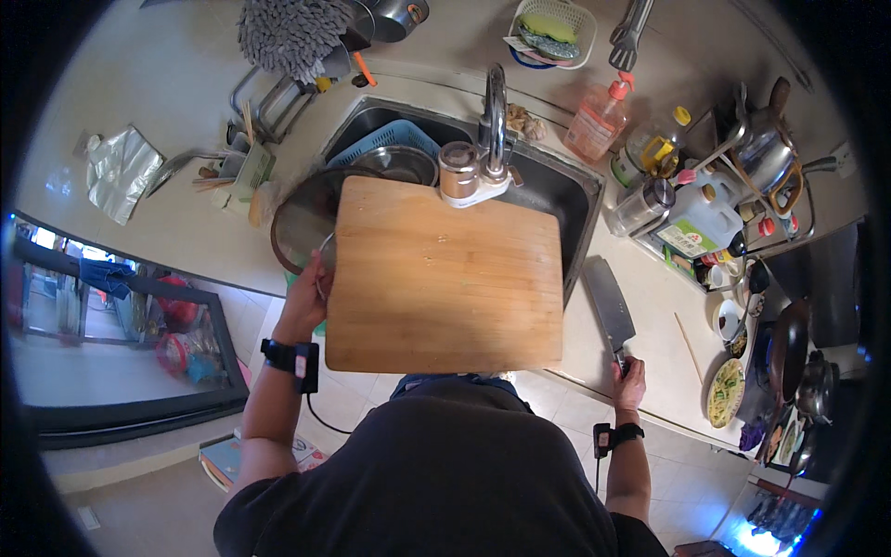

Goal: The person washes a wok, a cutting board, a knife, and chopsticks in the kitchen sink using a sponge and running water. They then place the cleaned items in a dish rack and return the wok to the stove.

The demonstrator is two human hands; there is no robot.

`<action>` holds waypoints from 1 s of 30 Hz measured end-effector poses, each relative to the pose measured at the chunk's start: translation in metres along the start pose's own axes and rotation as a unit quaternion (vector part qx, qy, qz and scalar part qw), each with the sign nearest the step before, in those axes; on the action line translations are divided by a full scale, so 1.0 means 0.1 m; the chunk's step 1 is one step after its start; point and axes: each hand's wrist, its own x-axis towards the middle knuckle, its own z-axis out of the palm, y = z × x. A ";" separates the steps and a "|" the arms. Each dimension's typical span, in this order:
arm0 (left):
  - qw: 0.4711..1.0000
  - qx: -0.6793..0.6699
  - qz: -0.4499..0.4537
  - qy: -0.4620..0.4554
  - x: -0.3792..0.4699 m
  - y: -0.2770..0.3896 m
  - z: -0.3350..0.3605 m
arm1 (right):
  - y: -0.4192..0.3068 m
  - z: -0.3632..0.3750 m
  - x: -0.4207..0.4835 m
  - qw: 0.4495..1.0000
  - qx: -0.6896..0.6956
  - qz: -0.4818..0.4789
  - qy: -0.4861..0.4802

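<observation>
A wooden cutting board point(445, 285) lies across the front of the sink point(592, 202), a few crumbs on its top. At its left edge, my left hand point(301, 299) grips a thin curved metal handle, its fingertips partly hidden by the board's side. To the right of the board, my right hand point(630, 383) is closed around the handle of a broad kitchen knife point(611, 299). The knife's blade is flat on the countertop, pointing away from me. Behind the board's left side, a round glass lid point(303, 226) is partly covered by it.
The chrome faucet point(495, 118) with a filter overhangs the board's back edge. A steel bowl point(397, 166) and blue basket point(390, 139) sit in the sink. On the right are a chopstick point(689, 348), a plate of shredded food point(726, 393) and bottles point(696, 223). A chopstick holder point(252, 170) stands left.
</observation>
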 end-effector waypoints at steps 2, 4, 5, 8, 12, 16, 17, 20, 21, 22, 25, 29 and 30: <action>0.998 0.003 0.014 -0.054 -0.01 0.24 -0.09 | -0.04 0.06 0.05 1.000 0.000 0.009 0.005; 0.999 0.012 0.025 -0.038 0.02 0.42 -0.09 | -0.15 0.14 0.10 0.999 -0.002 0.035 0.002; 0.999 0.020 0.030 -0.039 0.05 0.48 -0.05 | -0.22 0.19 0.13 0.999 -0.001 0.034 0.008; 0.998 0.028 0.045 -0.018 0.18 0.56 0.09 | -0.41 0.30 0.24 0.999 -0.009 0.026 0.031; 0.995 0.035 0.066 -0.066 0.54 0.52 0.26 | -0.60 0.29 0.36 0.999 -0.014 0.034 0.026; 0.987 0.072 0.070 -0.126 0.90 0.58 0.50 | -0.77 0.10 0.47 0.999 0.000 0.003 0.038; 0.984 0.079 0.087 -0.136 0.93 0.59 0.59 | -0.84 0.05 0.52 0.998 -0.005 -0.030 0.053; 0.984 0.143 0.064 -0.085 0.95 0.69 0.91 | -1.18 0.03 0.96 0.984 0.073 -0.152 0.058; 0.975 0.182 0.076 -0.104 0.92 0.68 1.01 | -1.35 0.07 1.17 0.974 0.095 -0.196 0.058; 0.967 0.224 0.073 -0.095 0.87 0.60 1.11 | -1.54 0.14 1.43 0.962 0.121 -0.242 0.046; 0.830 0.516 0.197 -0.085 0.75 0.43 1.32 | -2.24 0.48 2.23 0.932 0.159 -0.326 0.012; 0.980 0.167 0.056 -0.097 0.75 0.04 1.51 | -2.99 0.97 3.10 0.894 0.112 -0.434 0.003; 0.979 0.160 0.077 -0.103 0.77 0.02 1.50 | -3.09 1.08 3.22 0.889 0.070 -0.451 -0.019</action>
